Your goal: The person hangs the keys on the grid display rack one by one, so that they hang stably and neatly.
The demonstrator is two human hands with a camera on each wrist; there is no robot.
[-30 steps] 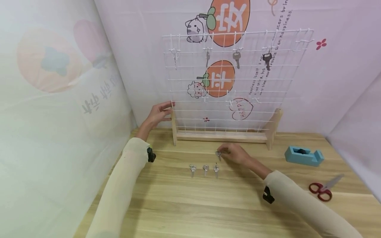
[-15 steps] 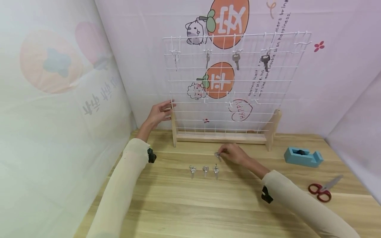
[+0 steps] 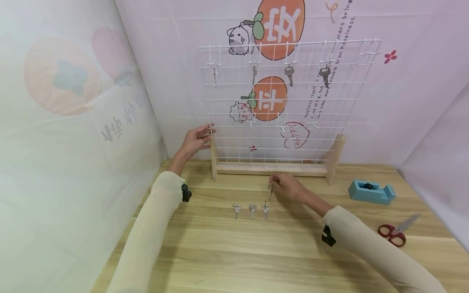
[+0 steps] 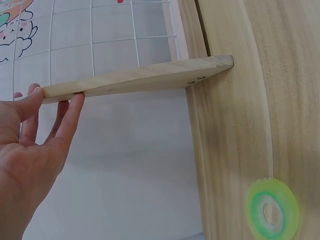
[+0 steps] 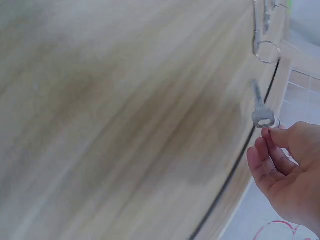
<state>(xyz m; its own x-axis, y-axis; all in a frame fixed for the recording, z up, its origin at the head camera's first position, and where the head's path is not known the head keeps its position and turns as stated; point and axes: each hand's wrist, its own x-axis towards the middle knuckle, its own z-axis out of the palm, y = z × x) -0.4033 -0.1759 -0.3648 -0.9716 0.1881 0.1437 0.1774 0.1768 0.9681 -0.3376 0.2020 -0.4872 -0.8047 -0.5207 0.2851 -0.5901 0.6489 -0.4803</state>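
Note:
My right hand pinches a key by its ring between thumb and index finger, in front of the rack's base. In the right wrist view the key points away from the fingertips, above the table. My left hand holds the wooden side post of the white wire grid rack, thumb on one side and fingers on the other. A row of three keys with rings lies on the table, among them a left key and a right key. Several keys, such as a dark-headed key, hang from hooks high on the grid.
A blue tape dispenser and red-handled scissors lie on the wooden table at the right. In the left wrist view a green tape roll shows near the wrist. Bare hooks sit lower on the grid. Printed cloth hangs behind.
The key in my right hand has turned from lying flatter to hanging more upright, and the hand has risen slightly. My left hand stays on the side post.

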